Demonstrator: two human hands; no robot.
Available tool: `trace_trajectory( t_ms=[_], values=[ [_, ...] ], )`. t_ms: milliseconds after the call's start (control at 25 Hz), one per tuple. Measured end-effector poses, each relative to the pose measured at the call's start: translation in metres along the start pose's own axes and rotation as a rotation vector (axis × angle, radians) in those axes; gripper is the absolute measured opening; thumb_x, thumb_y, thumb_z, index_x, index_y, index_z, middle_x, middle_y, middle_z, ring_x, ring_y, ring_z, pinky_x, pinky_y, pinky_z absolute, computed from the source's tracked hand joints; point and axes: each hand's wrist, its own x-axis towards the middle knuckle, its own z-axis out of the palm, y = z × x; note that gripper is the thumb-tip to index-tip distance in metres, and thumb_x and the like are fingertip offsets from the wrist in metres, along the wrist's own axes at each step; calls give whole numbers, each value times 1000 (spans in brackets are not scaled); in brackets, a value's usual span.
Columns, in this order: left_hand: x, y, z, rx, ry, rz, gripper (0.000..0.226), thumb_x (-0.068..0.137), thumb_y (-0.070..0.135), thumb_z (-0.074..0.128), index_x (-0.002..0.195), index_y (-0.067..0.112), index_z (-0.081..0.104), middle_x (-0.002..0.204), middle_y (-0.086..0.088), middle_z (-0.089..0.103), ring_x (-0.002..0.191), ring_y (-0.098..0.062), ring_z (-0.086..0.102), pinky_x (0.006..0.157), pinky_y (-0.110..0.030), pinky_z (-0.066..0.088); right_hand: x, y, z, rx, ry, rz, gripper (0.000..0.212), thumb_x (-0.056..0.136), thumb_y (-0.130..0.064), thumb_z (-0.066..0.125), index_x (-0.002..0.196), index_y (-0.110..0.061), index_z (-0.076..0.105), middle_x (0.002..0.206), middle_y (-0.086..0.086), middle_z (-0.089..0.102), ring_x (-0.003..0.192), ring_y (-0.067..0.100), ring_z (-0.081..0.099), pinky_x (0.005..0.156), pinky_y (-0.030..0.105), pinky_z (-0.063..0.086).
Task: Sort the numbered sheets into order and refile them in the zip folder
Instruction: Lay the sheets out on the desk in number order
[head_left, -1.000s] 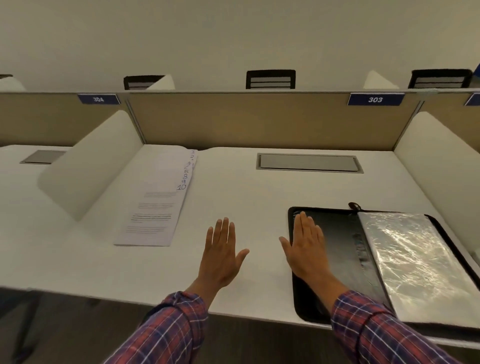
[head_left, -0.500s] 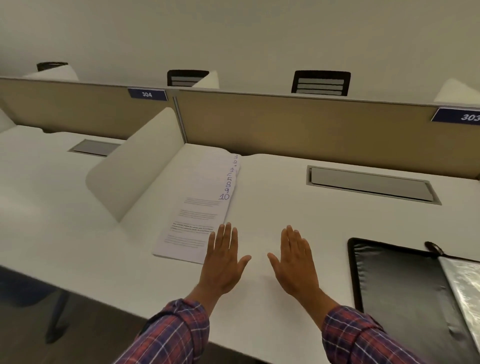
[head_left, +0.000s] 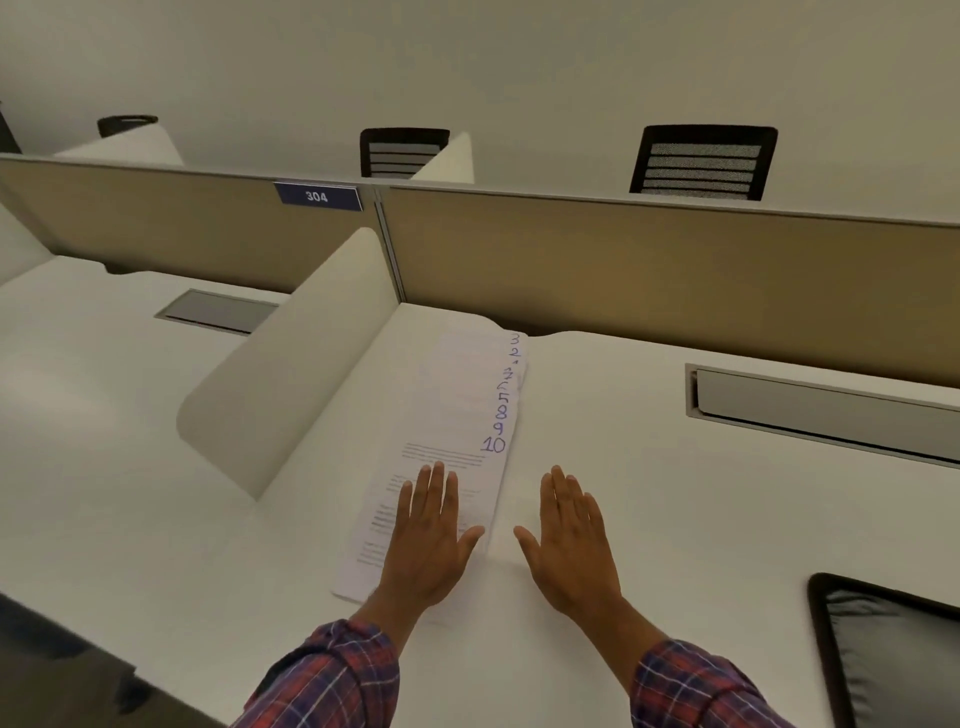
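On the white desk (head_left: 649, 493), numbered sheets (head_left: 447, 457) lie fanned, 10 nearest, apparently sorted. Left hand (head_left: 428, 540) flat and open on them; right hand (head_left: 571, 540) open, empty, just beside. Zip folder (head_left: 893, 654) lies open, well apart. Gathering and refiling remain.

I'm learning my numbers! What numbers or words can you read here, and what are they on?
"304": blue sign on the tan partition.
"10", "9", "8": handwritten down the right edge of the fanned sheets; "2" and "3" near the top, the ones between unclear.
Printed lines on the top sheet: too small to read.
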Motion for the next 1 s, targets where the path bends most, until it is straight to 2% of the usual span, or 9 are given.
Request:
trace_trajectory(
  t_ms=[80,240,400,520,640,760,800,920,1000],
  values=[
    [30,-20,-3,-12,-15,17,88,104,69,13,165,6,16,173,-16,3,160,-34,4,125,-53,7,29,-9,2,-3,-8,25,82,103,-66,8,156,-17,-32,165,1,-38,155,20,-31,127,37,-19],
    [82,-62,-3,-45,-2,94,89,103,71,10,165,7,14,173,-16,4,160,-35,5,125,-51,5,77,-34,3,17,2,97,84,106,-64,15,158,-16,-29,165,1,-38,156,19,-29,130,40,-10],
    [141,-106,5,-103,-11,136,89,103,70,14,164,7,16,172,-17,6,160,-36,8,127,-52,8,125,-60,9,48,22,176,86,107,-63,24,163,-14,-19,172,4,-21,160,22,-15,128,35,-10],
    [178,-129,8,-175,-49,108,94,97,74,11,166,10,6,173,-15,-5,160,-35,-3,130,-49,-1,156,-70,17,92,30,255,88,106,-63,31,165,-13,-10,175,7,-10,162,24,-5,130,37,0],
    [204,-137,12,-329,-74,60,96,95,75,14,165,14,-7,173,-13,-14,160,-30,-9,128,-42,-7,178,-73,28,100,20,307,93,102,-69,28,166,-11,-6,175,9,-6,162,25,0,130,38,4],
    [220,-130,10,-537,-85,-71,88,104,59,41,165,11,0,173,-14,4,160,-30,6,130,-42,7,196,-73,37,144,33,362,105,89,-79,12,166,-8,-1,175,11,3,161,26,6,129,38,7],
    [224,-126,8,-583,-68,-122,86,105,51,48,165,9,5,172,-14,12,158,-31,12,129,-43,11,201,-73,40,151,46,371,106,89,-78,13,166,-7,0,175,12,5,161,27,7,129,39,7],
    [236,-118,4,-660,-42,-245,81,102,35,59,164,6,15,166,-15,29,152,-34,23,125,-45,21,210,-72,46,127,56,378,94,101,-67,31,166,-6,0,174,15,2,161,30,3,129,40,5],
    [238,-115,4,-650,-49,-259,78,102,29,61,163,5,19,163,-15,32,150,-35,25,123,-44,24,208,-74,51,84,49,370,88,104,-63,29,166,-9,0,174,16,-2,161,32,0,130,43,2]
  ],
)
